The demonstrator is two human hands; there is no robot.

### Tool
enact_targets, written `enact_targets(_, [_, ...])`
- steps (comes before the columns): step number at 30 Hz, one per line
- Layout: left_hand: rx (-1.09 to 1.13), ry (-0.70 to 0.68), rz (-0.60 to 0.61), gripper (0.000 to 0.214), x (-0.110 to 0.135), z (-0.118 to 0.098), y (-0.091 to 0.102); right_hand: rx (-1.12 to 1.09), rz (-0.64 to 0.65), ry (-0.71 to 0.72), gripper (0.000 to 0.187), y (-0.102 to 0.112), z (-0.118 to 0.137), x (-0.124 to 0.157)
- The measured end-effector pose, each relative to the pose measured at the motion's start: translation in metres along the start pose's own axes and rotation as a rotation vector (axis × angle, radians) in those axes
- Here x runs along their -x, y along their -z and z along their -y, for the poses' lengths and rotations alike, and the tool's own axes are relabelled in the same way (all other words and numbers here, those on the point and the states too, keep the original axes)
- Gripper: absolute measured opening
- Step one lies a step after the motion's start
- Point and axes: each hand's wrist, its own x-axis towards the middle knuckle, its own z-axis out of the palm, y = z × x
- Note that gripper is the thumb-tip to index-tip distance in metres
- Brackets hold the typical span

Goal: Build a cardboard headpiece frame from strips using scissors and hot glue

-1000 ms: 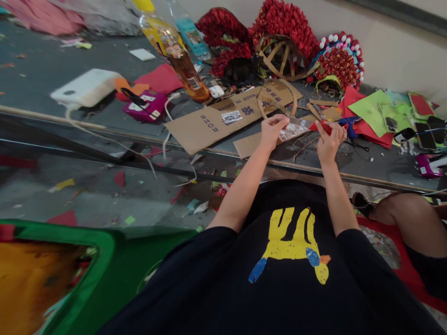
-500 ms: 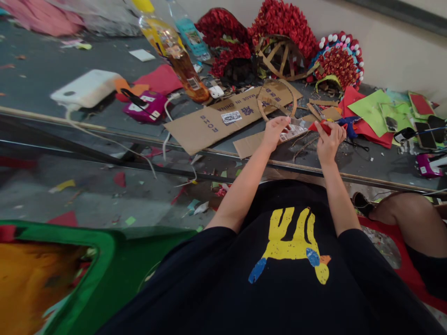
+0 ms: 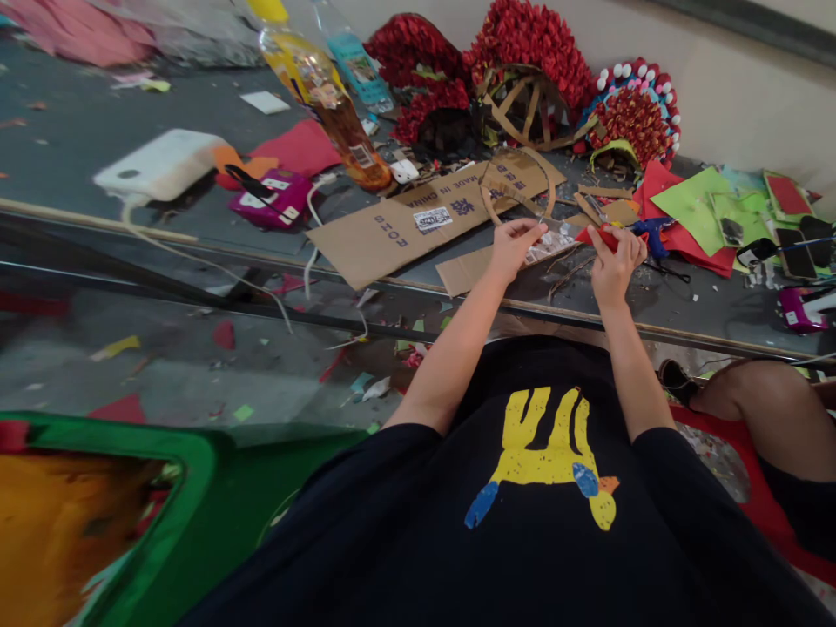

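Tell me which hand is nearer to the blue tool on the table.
Right. The right hand is just beside the blue tool; the left hand is farther off, with the right hand between them.

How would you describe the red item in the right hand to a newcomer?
Start at the dark table; near its front edge is the right hand. It grips a narrow red item. Unlike the red paper lying further right, this one is held.

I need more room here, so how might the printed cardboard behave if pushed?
The cardboard looks flat and thin, so it is probably light and would likely slide rather than roll. Being long, it might flex a little. The brown ring seems to overlap its far part and could get dragged along.
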Motion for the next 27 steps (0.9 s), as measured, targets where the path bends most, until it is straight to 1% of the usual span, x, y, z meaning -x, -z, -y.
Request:
enact_targets(3, [0.003, -0.010, -0.026, 0.030, -0.0012, -0.0002, 0.0015, -0.008, 0.005, -0.011, 0.047, 0.0003, -0.0008, -0.0004])
enact_targets(6, [0.017, -0.014, -0.072, 0.029, -0.0035, 0.0016, 0.0035, -0.002, -0.017, -0.011, 0.046, -0.0007, -0.0030, -0.0004])
enact_targets(12, [0.016, -0.073, -0.098, 0.031, -0.0062, 0.0063, 0.0050, 0.015, -0.040, 0.011, 0.045, -0.0026, -0.0037, 0.0001])
enact_targets(17, [0.028, -0.099, -0.142, 0.033, -0.0067, 0.0071, 0.0045, -0.001, -0.008, 0.010, 0.046, -0.0006, -0.0012, -0.0004])
enact_targets(21, [-0.003, -0.103, -0.169, 0.033, -0.0066, 0.0061, 0.0044, -0.032, 0.028, -0.007, 0.047, 0.0008, -0.0003, -0.0007])
enact_targets(27, [0.003, -0.126, -0.165, 0.033, -0.0062, 0.0058, 0.0054, -0.025, 0.020, 0.004, 0.050, -0.0008, -0.0007, -0.0003])
